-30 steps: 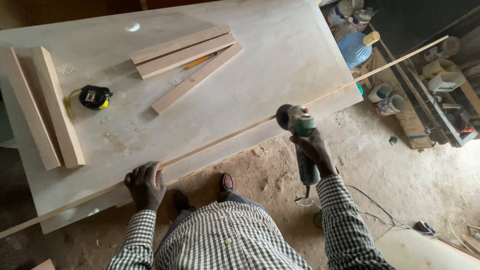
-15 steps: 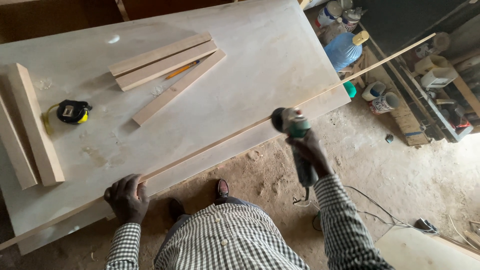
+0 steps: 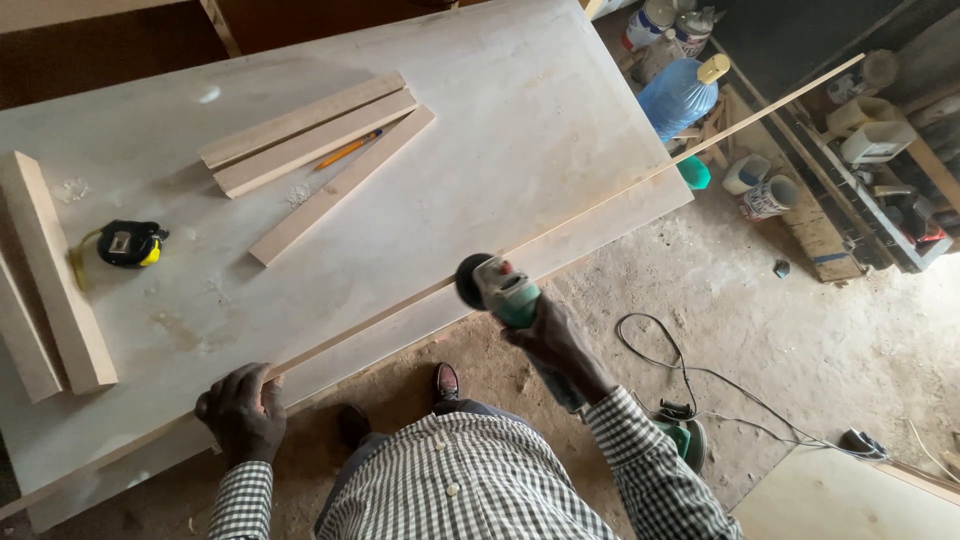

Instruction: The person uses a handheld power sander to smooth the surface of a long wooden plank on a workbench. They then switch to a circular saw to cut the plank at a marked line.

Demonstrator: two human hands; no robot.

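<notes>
The long thin strip [image 3: 560,228] is lying diagonally along the table's [image 3: 520,120] near edge. I am pinning it lower left with my left hand [image 3: 240,410], while my right hand [image 3: 555,340] is gripping the grinder [image 3: 497,287], its disc touching mid-strip. 3 boards [image 3: 310,150] are waiting upper left.

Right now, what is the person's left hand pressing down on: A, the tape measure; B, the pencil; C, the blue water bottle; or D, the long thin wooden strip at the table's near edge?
D: the left hand rests on the long thin wooden strip at the table edge, while the right hand holds the angle grinder.
</notes>
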